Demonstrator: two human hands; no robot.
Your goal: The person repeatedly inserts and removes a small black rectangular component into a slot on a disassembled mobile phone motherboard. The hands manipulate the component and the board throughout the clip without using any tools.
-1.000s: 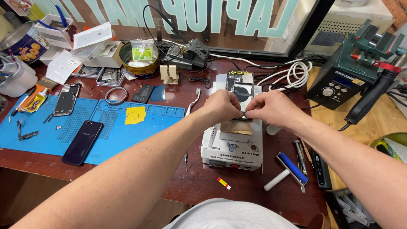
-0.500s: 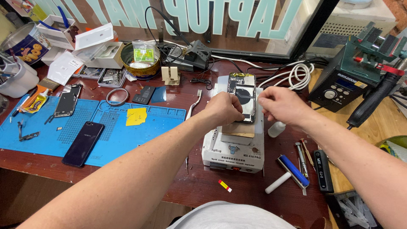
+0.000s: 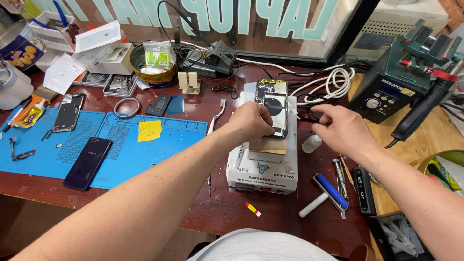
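Observation:
An opened phone point(image 3: 272, 99) with its insides showing lies on top of a white box-shaped heating machine point(image 3: 261, 171) at the middle of the desk. My left hand point(image 3: 251, 123) grips the phone's lower left edge, fingers curled over it. My right hand point(image 3: 338, 130) hovers just right of the machine, clear of the phone. Its thumb and forefinger are pinched together near some thin black wires point(image 3: 307, 116). I cannot tell whether anything is held between them.
A blue work mat point(image 3: 121, 145) on the left carries a dark phone point(image 3: 88, 162), a phone frame point(image 3: 67, 112) and a yellow note point(image 3: 149, 130). A soldering station point(image 3: 394, 89), white cable coil point(image 3: 333, 82), small white bottle point(image 3: 311, 143), roller point(image 3: 313, 205) and hand tools point(image 3: 340, 176) crowd the right.
My right hand has pulled away from the phone to the right, past the machine's edge. My left hand stays on the phone.

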